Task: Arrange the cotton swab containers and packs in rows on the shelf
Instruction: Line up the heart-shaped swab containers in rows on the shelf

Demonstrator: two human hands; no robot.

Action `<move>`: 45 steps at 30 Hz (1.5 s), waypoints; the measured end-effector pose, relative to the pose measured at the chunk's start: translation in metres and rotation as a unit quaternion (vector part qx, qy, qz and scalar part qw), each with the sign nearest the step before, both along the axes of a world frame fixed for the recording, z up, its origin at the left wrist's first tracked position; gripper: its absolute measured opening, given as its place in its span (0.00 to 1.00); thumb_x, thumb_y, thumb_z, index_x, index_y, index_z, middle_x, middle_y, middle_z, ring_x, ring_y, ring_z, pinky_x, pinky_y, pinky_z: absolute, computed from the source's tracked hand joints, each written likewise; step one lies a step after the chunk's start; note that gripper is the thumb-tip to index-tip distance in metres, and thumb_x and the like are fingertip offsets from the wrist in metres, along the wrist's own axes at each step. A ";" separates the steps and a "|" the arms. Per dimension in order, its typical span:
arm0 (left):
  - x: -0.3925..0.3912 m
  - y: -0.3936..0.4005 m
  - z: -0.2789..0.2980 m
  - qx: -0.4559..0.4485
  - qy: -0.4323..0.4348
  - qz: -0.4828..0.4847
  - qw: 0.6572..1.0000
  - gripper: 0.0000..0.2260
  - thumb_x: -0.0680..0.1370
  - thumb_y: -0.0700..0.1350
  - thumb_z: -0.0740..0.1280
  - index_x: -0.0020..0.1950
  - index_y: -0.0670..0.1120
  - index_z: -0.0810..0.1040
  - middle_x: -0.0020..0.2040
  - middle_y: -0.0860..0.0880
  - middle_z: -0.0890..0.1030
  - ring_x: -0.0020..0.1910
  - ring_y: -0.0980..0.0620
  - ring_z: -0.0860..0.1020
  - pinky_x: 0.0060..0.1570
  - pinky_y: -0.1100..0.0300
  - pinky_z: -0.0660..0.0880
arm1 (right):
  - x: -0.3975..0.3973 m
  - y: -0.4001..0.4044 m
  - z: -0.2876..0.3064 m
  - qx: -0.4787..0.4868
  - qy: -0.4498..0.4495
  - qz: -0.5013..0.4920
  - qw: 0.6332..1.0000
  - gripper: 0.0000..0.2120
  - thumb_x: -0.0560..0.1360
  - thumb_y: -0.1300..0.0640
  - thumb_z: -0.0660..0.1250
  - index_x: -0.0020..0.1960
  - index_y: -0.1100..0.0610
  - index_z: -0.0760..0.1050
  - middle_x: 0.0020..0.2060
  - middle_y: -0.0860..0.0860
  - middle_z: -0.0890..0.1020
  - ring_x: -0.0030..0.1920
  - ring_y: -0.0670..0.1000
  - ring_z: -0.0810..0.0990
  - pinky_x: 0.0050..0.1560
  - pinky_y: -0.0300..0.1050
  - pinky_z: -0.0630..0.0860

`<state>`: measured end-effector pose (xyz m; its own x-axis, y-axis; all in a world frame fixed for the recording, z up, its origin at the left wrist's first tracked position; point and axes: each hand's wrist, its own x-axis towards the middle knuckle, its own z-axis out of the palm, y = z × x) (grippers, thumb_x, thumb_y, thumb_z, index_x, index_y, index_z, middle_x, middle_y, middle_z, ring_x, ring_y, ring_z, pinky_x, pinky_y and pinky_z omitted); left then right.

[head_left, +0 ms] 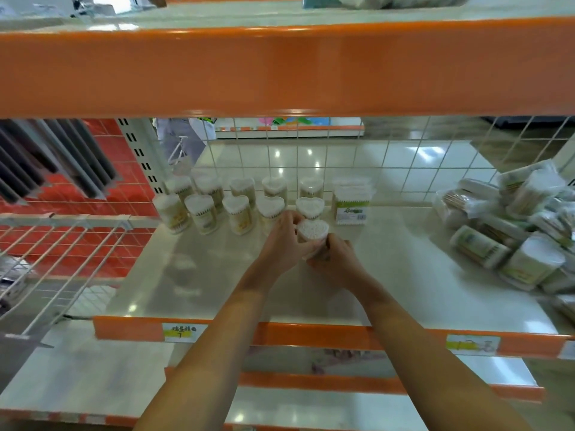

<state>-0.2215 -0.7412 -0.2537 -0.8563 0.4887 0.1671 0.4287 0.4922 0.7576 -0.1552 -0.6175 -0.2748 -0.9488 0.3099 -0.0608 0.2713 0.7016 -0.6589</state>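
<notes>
Both hands meet at the centre of the frame around one heart-shaped container (312, 232) of cotton swabs. The left hand (284, 241) curls round its left side, the right hand (334, 256) cups it low on the right, so both hold the same tub, just above or on the shelf (217, 275); which, I cannot tell.

Just beyond it, toward the upper middle of the frame, two rows of like containers (236, 200) stand upright, five or so to a row, the nearest one (309, 207) right behind the held tub. To their right a rectangular box (351, 202) of swabs stands against the wire grid back (404, 157). At the right edge lies a loose heap of packs and tubs (510, 231), not yet sorted.

The step in hand looks like starting a third row in front of the second. The next move calls for setting the tub down upright, lined with the column behind, then reaching right to the heap for another.
</notes>
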 end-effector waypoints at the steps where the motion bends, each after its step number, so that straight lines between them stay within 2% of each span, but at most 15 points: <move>1: -0.001 0.000 0.000 -0.002 0.000 -0.005 1.000 0.25 0.68 0.52 0.76 0.57 0.44 0.69 0.54 0.50 0.72 0.53 0.51 0.74 0.52 0.58 0.73 | -0.002 0.000 0.000 0.002 -0.006 0.002 1.000 0.22 0.74 0.54 0.69 0.62 0.64 0.68 0.59 0.56 0.76 0.61 0.56 0.71 0.62 0.43 0.62; 10: -0.003 -0.001 0.004 -0.013 -0.004 -0.034 0.999 0.29 0.67 0.51 0.77 0.61 0.44 0.68 0.57 0.51 0.69 0.57 0.51 0.71 0.55 0.62 0.69 | -0.004 0.001 0.007 0.029 -0.033 0.022 0.999 0.24 0.74 0.55 0.68 0.67 0.62 0.67 0.63 0.54 0.73 0.65 0.55 0.69 0.61 0.41 0.58; 13: -0.001 -0.004 0.010 -0.027 -0.007 -0.034 0.999 0.29 0.68 0.52 0.76 0.62 0.44 0.69 0.58 0.51 0.70 0.58 0.51 0.72 0.56 0.61 0.70 | -0.003 0.008 0.007 0.018 -0.033 0.036 0.999 0.25 0.72 0.54 0.70 0.66 0.60 0.68 0.62 0.53 0.74 0.64 0.54 0.71 0.63 0.42 0.61; 16: 0.003 -0.005 0.019 -0.053 0.012 -0.017 0.998 0.28 0.69 0.53 0.75 0.63 0.45 0.70 0.61 0.48 0.70 0.62 0.49 0.69 0.57 0.61 0.66 | 0.006 0.019 0.013 0.011 -0.033 0.029 0.999 0.27 0.72 0.53 0.71 0.68 0.59 0.68 0.63 0.53 0.74 0.64 0.54 0.71 0.63 0.46 0.67; 21: 0.009 0.002 0.032 -0.122 0.095 -0.005 0.988 0.23 0.73 0.55 0.70 0.64 0.49 0.71 0.64 0.47 0.70 0.65 0.46 0.65 0.62 0.54 0.62 | 0.020 0.040 0.024 0.055 -0.025 0.010 0.998 0.26 0.74 0.55 0.69 0.69 0.61 0.67 0.66 0.56 0.73 0.65 0.55 0.71 0.65 0.46 0.67; 25: 0.019 0.024 0.039 -0.125 0.152 -0.047 0.979 0.19 0.75 0.53 0.68 0.63 0.48 0.73 0.65 0.48 0.71 0.66 0.47 0.63 0.62 0.56 0.60 | 0.035 0.059 0.029 0.094 0.004 -0.026 0.995 0.23 0.74 0.55 0.69 0.67 0.60 0.71 0.63 0.57 0.76 0.63 0.56 0.73 0.64 0.47 0.68; 29: 0.032 0.055 0.041 -0.125 0.209 -0.109 0.964 0.16 0.76 0.52 0.66 0.62 0.49 0.76 0.62 0.49 0.73 0.65 0.47 0.66 0.61 0.54 0.61 | 0.054 0.077 0.030 0.141 0.013 -0.071 0.987 0.20 0.74 0.54 0.69 0.65 0.57 0.74 0.60 0.56 0.77 0.62 0.57 0.74 0.63 0.51 0.70; 35: 0.050 0.100 0.033 -0.112 0.234 -0.188 0.947 0.13 0.77 0.51 0.66 0.60 0.50 0.76 0.60 0.50 0.75 0.64 0.49 0.68 0.64 0.54 0.62 | 0.087 0.103 0.032 0.171 0.005 -0.131 0.976 0.17 0.74 0.54 0.68 0.62 0.56 0.75 0.57 0.56 0.79 0.59 0.56 0.76 0.61 0.50 0.71; 41: 0.072 0.141 0.032 -0.103 0.235 -0.236 0.937 0.13 0.77 0.51 0.65 0.59 0.50 0.77 0.60 0.51 0.76 0.63 0.49 0.68 0.60 0.55 0.63 | 0.117 0.130 0.038 0.194 -0.033 -0.195 0.961 0.16 0.77 0.54 0.64 0.64 0.54 0.74 0.62 0.53 0.77 0.64 0.55 0.72 0.64 0.49 0.69; 45: 0.090 0.167 0.033 -0.104 0.242 -0.263 0.928 0.14 0.77 0.52 0.65 0.60 0.48 0.76 0.60 0.49 0.76 0.62 0.47 0.69 0.60 0.53 0.65 | 0.135 0.146 0.044 0.198 -0.051 -0.228 0.952 0.17 0.78 0.57 0.62 0.66 0.55 0.73 0.65 0.54 0.74 0.66 0.56 0.70 0.66 0.47 0.67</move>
